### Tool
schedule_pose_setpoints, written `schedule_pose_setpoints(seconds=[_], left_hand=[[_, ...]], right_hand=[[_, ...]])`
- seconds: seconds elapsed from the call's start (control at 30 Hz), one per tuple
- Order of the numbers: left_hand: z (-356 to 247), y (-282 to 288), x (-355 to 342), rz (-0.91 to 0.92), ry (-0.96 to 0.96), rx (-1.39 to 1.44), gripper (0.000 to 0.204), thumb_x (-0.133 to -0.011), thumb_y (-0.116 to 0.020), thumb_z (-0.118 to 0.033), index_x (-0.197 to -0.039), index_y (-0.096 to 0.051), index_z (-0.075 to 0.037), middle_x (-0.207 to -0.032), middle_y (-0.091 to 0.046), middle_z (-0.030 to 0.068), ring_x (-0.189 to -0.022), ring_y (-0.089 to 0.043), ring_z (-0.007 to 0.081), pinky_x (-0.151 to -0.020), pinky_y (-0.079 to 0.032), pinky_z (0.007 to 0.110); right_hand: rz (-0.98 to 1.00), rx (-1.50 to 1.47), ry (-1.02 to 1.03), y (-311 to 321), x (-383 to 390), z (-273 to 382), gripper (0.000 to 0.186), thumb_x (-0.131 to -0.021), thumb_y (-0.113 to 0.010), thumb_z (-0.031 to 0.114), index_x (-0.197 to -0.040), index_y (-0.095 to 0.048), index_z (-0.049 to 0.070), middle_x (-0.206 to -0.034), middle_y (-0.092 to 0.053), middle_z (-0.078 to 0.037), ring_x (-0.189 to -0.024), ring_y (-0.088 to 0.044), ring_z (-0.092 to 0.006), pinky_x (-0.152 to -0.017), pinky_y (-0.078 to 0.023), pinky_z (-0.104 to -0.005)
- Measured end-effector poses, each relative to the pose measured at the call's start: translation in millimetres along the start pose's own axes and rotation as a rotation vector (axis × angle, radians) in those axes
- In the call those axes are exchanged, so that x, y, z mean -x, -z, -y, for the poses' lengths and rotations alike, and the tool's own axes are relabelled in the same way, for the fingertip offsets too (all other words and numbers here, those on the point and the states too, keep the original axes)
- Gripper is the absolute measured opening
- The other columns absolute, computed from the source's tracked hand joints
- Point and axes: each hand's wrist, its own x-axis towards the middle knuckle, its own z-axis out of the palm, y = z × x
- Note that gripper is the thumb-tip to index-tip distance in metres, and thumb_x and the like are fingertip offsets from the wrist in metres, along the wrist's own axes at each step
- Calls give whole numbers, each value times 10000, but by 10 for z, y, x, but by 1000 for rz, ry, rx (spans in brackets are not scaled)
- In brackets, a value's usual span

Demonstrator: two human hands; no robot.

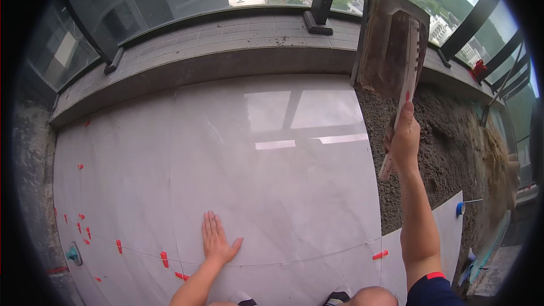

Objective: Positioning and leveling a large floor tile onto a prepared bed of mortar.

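Observation:
My left hand lies flat on a large glossy pale marble-look tile, its fingers stretched out. Raised at the right, my right hand is closed round the long pale handle of a broad rectangular brown paddle-like tool. Its head is mud-stained and stands up beyond the tile's far right corner, apart from the tile. Across the near part of the tiles runs a thin string. A red tile wedge sits by the right seam, and another red wedge by the left seam.
Rough grey mortar spreads right of the tile. A cut tile piece with a blue roll lies nearer. Several more red wedges and a teal suction-cup-like tool are at the left. A raised ledge with glazing borders the far side.

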Motion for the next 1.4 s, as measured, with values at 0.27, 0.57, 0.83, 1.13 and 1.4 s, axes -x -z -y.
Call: schedule_pose_setpoints(seconds=[0.27, 0.57, 0.83, 1.13, 1.4], left_hand=[[-20, 5, 70, 38, 64, 4, 1081, -860, -623, -582, -1531, -140, 113, -1617, -119, 308, -1525, -66, 423, -1231, -73, 516], [-49, -172, 771, -81, 99, 104, 1107, -893, -534, -671, -1536, -99, 118, -1626, -43, 310, -1528, 0, 429, -1229, -45, 521], [-91, -299, 1263, 8, 230, 79, 1124, -906, -472, -714, -1524, -91, 143, -1617, -28, 333, -1526, 15, 434, -1230, -21, 519], [-106, -257, 1281, -59, 217, 126, 1145, -895, -429, -758, -1514, -124, 156, -1612, -71, 334, -1526, -22, 432, -1235, -33, 506], [-37, -312, 1361, -68, 215, 146, 1132, -894, -416, -758, -1538, -104, 119, -1637, -44, 286, -1539, -8, 388, -1244, -30, 471]], right_hand=[[449, 444, -544, -644, 1002, -1632, 609, -1020, -381, 614, -710, -446, 94, -535, -407, 12, -388, -394, -132, -379, -373, -351], [688, 546, -499, -722, 1438, -709, 602, -1008, -414, 626, -768, -475, 77, -557, -404, 23, -406, -412, -114, -373, -369, -316], [358, 275, -75, -29, 1303, 321, 622, -987, -383, 694, -804, -475, 107, -525, -349, 56, -378, -327, -28, -357, -286, -212], [906, 929, -266, -1031, 2310, -1136, 673, -1053, -355, 549, -751, -540, -24, -634, -565, -131, -566, -576, -252, -575, -474, -433], [995, 353, -145, -827, 2165, 303, 612, -1026, -366, 620, -761, -468, 78, -517, -388, 45, -388, -374, -59, -361, -309, -233]])
